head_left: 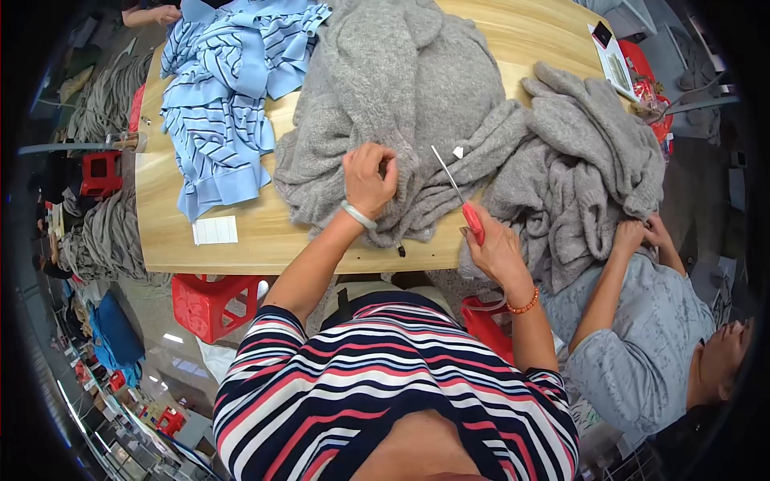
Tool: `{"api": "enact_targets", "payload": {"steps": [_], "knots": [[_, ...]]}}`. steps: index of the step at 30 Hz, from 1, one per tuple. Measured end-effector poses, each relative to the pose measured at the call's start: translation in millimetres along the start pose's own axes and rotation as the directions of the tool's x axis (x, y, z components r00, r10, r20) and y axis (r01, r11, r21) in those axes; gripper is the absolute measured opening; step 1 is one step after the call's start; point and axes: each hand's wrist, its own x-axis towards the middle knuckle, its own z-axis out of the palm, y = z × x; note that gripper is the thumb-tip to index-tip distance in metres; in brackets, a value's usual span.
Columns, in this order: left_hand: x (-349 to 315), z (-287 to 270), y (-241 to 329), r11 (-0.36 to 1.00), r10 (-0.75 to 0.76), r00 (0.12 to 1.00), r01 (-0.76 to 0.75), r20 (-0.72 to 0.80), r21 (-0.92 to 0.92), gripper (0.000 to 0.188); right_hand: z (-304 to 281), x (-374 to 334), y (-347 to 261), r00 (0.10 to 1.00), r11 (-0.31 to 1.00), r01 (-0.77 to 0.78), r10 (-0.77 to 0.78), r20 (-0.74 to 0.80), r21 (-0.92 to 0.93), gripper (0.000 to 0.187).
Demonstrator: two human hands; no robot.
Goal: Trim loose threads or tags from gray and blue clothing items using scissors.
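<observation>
Grey knit (pixel 409 88): the thing I work on; bunched in soft folds at twelve, dial centred on my view with my chest at six.
Left hand (pixel 370 178): just off centre toward twelve, at the near side of the knit; fingers curled, thumb toward forefinger. Cannot tell whether cloth is pinched between them.
Left wrist: pale bangle (pixel 358 214).
Right hand (pixel 499 250): at three, fingers wrapped around the red handle of a slim metal-shafted tool (pixel 473 223).
Tool's lie: shaft toward eleven, over the grey knit, tip well apart from my left hand.
Right wrist: orange bead bracelet (pixel 524 301).
White scrap (pixel 458 151): on the knit at one, just beside the shaft.
Second grey heap (pixel 589 160): between two and three, near my right hand; a co-worker's hands (pixel 630 235) at its lower edge.
Blue striped cloth (pixel 220 120): crumpled between ten and eleven, another person's hand (pixel 167 14) near its far corner.
White slip (pixel 215 230): nine, flat on the wooden table (pixel 265 250).
Dark bit (pixel 402 252): small, near the table edge on my side; too small to name.
Red stool (pixel 200 309): floor, eight.
</observation>
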Motion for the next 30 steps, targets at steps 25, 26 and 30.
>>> {"api": "enact_targets", "payload": {"steps": [25, 26, 30], "knots": [[-40.0, -75.4, -17.2, -0.045, -0.553, 0.803, 0.241, 0.225, -0.97, 0.036, -2.7, 0.1, -6.1, 0.991, 0.991, 0.128, -0.13, 0.029, 0.043, 0.045], [-40.1, -74.6, -14.7, -0.046, -0.555, 0.802, 0.233, 0.219, -0.971, 0.036, -4.9, -0.6, -9.5, 0.989, 0.989, 0.143, -0.144, 0.032, 0.039, 0.045], [-39.8, -57.4, 0.9, -0.021, -0.5, 0.822, 0.302, 0.272, -0.953, 0.032, -13.8, -7.7, -27.8, 0.974, 0.979, 0.199, -0.201, 0.1, 0.033, 0.044]]}}
